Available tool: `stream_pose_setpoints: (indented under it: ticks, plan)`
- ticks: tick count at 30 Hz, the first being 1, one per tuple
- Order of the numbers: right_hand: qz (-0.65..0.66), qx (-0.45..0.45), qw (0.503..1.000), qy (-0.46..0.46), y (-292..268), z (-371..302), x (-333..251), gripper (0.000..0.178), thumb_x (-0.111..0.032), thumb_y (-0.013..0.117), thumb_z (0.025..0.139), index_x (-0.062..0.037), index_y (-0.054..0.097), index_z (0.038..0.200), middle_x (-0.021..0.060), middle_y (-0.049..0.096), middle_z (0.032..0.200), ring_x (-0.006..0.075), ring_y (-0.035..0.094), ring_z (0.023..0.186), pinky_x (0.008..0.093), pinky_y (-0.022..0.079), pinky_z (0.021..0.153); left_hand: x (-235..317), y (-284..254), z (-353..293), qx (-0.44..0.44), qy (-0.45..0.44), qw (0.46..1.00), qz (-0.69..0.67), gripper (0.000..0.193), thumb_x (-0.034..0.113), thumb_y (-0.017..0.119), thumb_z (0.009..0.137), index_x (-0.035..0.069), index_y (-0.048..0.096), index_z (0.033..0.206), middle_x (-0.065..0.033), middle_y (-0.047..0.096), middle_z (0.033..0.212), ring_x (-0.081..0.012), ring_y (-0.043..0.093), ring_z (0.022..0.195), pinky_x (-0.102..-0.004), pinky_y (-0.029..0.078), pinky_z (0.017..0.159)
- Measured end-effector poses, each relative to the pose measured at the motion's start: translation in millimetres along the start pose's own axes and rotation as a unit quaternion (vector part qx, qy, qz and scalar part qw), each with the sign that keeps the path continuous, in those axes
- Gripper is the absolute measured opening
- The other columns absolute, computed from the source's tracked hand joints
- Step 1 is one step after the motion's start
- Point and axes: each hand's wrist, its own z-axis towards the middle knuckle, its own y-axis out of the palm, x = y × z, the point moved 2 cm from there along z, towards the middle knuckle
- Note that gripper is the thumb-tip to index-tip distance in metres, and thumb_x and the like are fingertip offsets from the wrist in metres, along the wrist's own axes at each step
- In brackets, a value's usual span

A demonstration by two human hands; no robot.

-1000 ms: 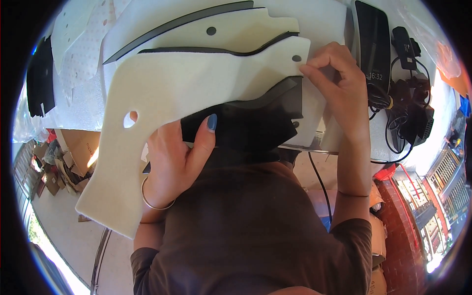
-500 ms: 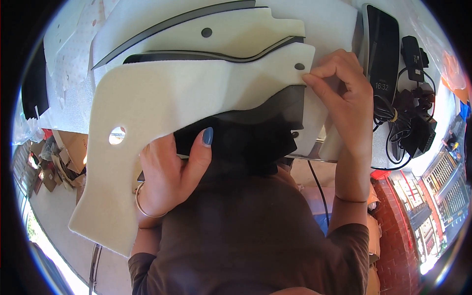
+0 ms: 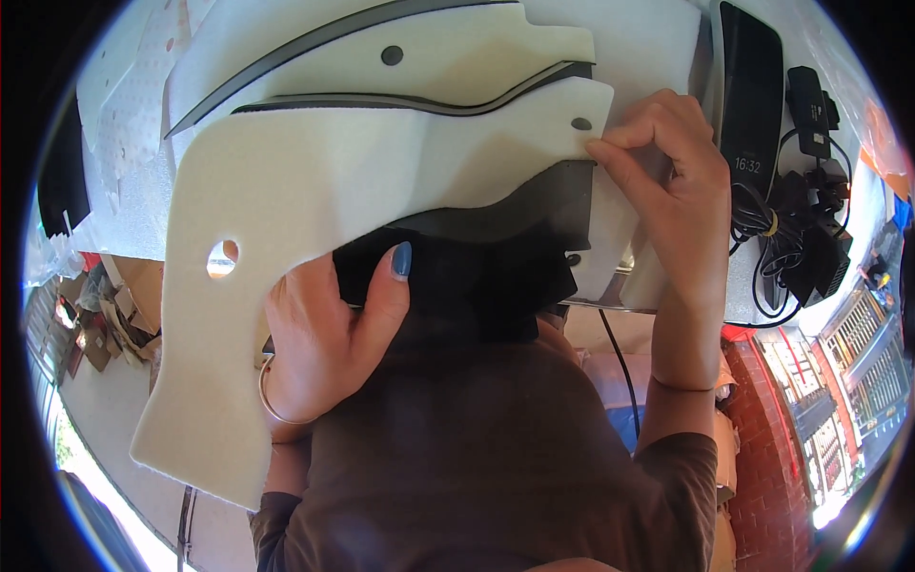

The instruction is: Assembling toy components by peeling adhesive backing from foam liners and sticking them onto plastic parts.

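A large cream felt piece (image 3: 315, 162), curved like a bent arm, lies across the table's near edge. It has a round hole at the left and a smaller dark hole near its right tip. My right hand (image 3: 672, 157) pinches its right edge between thumb and forefinger. My left hand (image 3: 319, 334) reaches under the felt, which covers its fingers; its blue-nailed thumb stands out to the side. Below the felt's curved edge shows a black sheet piece (image 3: 477, 276), partly covered. Another cream felt piece (image 3: 457, 62) with dark grey edging lies just beyond.
At the right stand a black device with a lit display (image 3: 748, 105), a bundle of black cables (image 3: 762, 214) and a small black box (image 3: 805, 114). Clear plastic sheeting (image 3: 105, 105) lies at the far left. Cardboard boxes (image 3: 133, 286) are on the floor at left.
The view has shifted slightly. The felt's lower left end sits a touch lower. Both hands keep nearly the same places and grips.
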Motion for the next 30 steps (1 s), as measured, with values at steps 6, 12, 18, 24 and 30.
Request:
stream_pose_setpoints:
  ticks: [6,12,18,24,30]
  plan:
    - [-0.081,-0.022,0.996,-0.032,-2,3,-7,0.016,-0.002,0.072,0.070,-0.0013,0.056,0.073,0.0047,0.050,0.071,0.0201,0.047,0.072,0.0298,0.038,0.070,-1,3,5,0.012,0.040,0.999,0.022,0.037,0.016,0.068,0.084,-0.006,0.052,0.108,-0.0193,0.058,0.081,-0.0370,0.055,0.064,-0.0377,0.045,0.058]
    - [-0.166,-0.045,0.985,0.024,-7,6,-14,0.022,-0.008,0.072,0.072,-0.0014,0.051,0.073,0.0044,0.049,0.069,0.0203,0.048,0.070,0.0315,0.039,0.069,2,0,3,-0.020,-0.015,0.999,0.032,0.032,0.015,0.068,0.084,-0.006,0.051,0.102,-0.0189,0.057,0.078,-0.0363,0.053,0.061,-0.0383,0.043,0.055]
    - [-0.118,-0.029,0.993,0.012,-7,5,-12,0.015,-0.015,0.066,0.082,-0.0034,0.056,0.080,0.0048,0.051,0.072,0.0205,0.048,0.071,0.0310,0.038,0.069,1,-1,2,-0.022,-0.012,0.999,0.025,0.035,0.016,0.068,0.084,-0.006,0.050,0.105,-0.0191,0.057,0.079,-0.0370,0.053,0.062,-0.0393,0.043,0.055]
    - [-0.152,0.065,0.986,-0.015,11,10,-10,0.015,-0.021,0.065,0.083,-0.0086,0.058,0.079,0.0024,0.054,0.077,0.0235,0.050,0.079,0.0364,0.033,0.073,1,-1,3,-0.013,0.016,0.999,0.045,0.039,0.018,0.068,0.084,-0.007,0.050,0.109,-0.0205,0.058,0.084,-0.0389,0.056,0.068,-0.0403,0.046,0.059]
    - [-0.185,0.073,0.980,-0.004,16,11,-10,0.014,-0.017,0.066,0.083,-0.0066,0.058,0.080,0.0017,0.055,0.079,0.0194,0.049,0.079,0.0324,0.034,0.080,1,1,4,-0.014,0.015,0.999,0.039,0.040,0.019,0.068,0.084,-0.006,0.050,0.109,-0.0215,0.060,0.087,-0.0401,0.059,0.073,-0.0399,0.048,0.064]
